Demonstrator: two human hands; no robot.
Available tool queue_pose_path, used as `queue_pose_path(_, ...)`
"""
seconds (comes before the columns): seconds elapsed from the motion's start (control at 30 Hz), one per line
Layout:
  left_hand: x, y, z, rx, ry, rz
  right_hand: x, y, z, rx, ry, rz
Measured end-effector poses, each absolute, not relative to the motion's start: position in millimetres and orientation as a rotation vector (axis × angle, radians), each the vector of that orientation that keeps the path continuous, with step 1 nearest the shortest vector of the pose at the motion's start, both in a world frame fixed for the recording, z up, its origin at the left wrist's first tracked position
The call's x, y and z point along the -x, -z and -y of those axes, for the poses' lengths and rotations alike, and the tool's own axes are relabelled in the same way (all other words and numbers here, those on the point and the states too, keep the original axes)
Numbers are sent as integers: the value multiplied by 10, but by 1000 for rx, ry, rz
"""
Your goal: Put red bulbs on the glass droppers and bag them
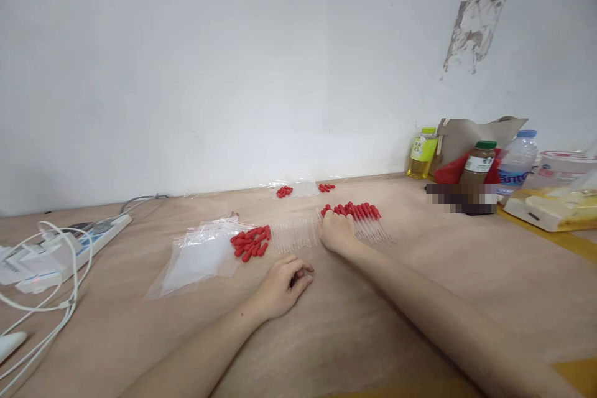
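My right hand (338, 231) is closed at the left end of a row of droppers (373, 230), clear thin tubes with red rubber bulbs. A red bulb shows just past its fingers, on a dropper that it appears to grip; the hand hides most of it. Loose clear tubes (293, 234) lie side by side to the left of this hand. Nearer to me, my left hand (284, 286) rests on the table, fingers loosely curled and thumb apart, with nothing in it. A pile of red rubber bulbs (250, 242) lies beyond it, to the left.
Clear plastic bags (200, 258) lie left of the bulbs. More red bulbs (284, 191) and a clear bag (303, 188) sit by the wall. A power strip (100, 239) with white cables is at left. Bottles (422, 152), a grey bag (480, 132) and a tissue pack (550, 202) stand right.
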State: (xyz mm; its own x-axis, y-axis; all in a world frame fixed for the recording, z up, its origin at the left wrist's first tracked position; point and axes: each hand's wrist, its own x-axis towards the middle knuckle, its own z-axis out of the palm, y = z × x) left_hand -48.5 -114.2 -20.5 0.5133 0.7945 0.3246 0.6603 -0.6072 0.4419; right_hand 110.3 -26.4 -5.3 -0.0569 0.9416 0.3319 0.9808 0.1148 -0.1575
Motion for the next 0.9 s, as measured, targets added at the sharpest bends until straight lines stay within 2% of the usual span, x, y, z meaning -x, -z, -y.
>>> queue_pose_path(0.17, 513, 164, 1129, -2539, -784, -1316, -1560, 195, 553, 1413, 89, 2141)
queue_pose_path(0.27, 653, 95, 1044, -2681, -879, -1594, -1777, 311, 643, 1220, 76, 2120)
queue_pose_path(0.4, 926, 46, 903, -2739, -800, -2010, -1875, 373, 681, 1178, 25, 2065)
queue_pose_path(0.53, 1075, 77, 843, -2769, -650, -2182, -1876, 364, 696, 1189, -44, 2030)
queue_pose_path(0.73, 1064, 92, 837, -2830, -580, -2217, -1892, 391, 686, 1221, -82, 2013)
queue_pose_path(0.9, 900, 44, 943, -2685, -970, -1904, -1878, 353, 695, 1226, -118, 1990)
